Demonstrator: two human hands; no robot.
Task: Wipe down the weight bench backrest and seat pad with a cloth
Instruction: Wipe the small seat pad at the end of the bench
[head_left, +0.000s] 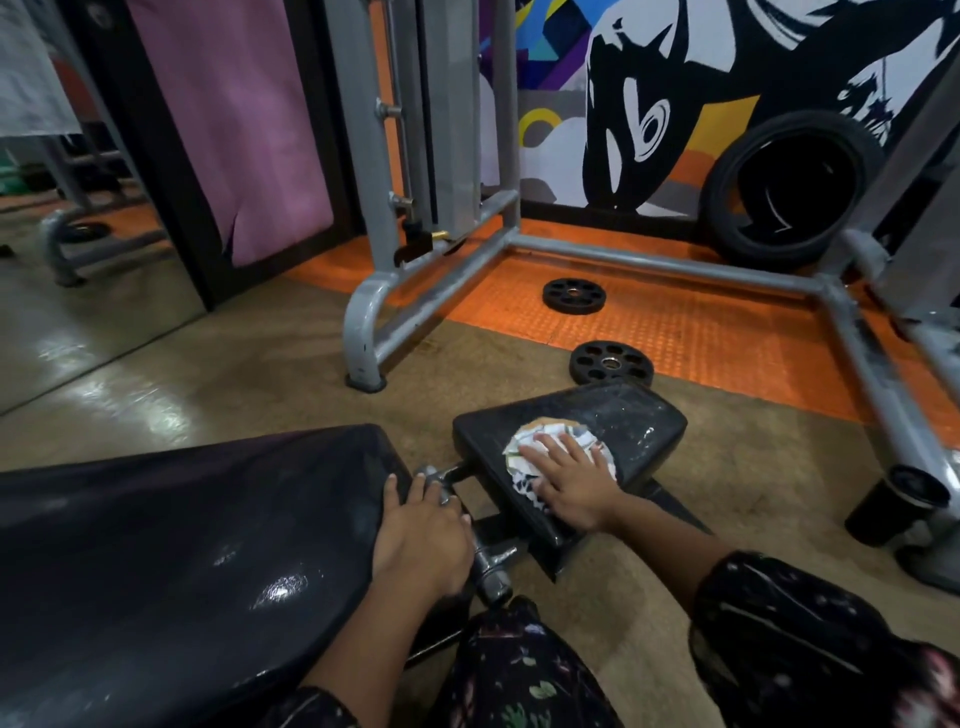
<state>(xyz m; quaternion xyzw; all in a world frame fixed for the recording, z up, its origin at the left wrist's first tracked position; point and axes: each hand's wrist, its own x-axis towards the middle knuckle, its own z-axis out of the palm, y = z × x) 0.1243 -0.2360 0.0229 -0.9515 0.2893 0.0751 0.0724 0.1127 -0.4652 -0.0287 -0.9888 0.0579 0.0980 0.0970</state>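
The black backrest (182, 545) of the weight bench fills the lower left, shiny and long. The smaller black seat pad (634, 421) lies to its right, streaked with wet marks. A crumpled patterned cloth (540, 441) rests on the seat pad. My right hand (569, 480) lies flat on the cloth with fingers spread, pressing it onto the pad. My left hand (421, 535) rests on the end edge of the backrest, fingers curled over the metal bracket (493, 566) between the two pads.
Two small black weight plates (574, 295) (612, 362) lie on the floor beyond the seat. A grey steel machine frame (649, 262) surrounds an orange mat. A black tyre (789, 192) leans on the painted wall. A mirror (78, 234) stands at left.
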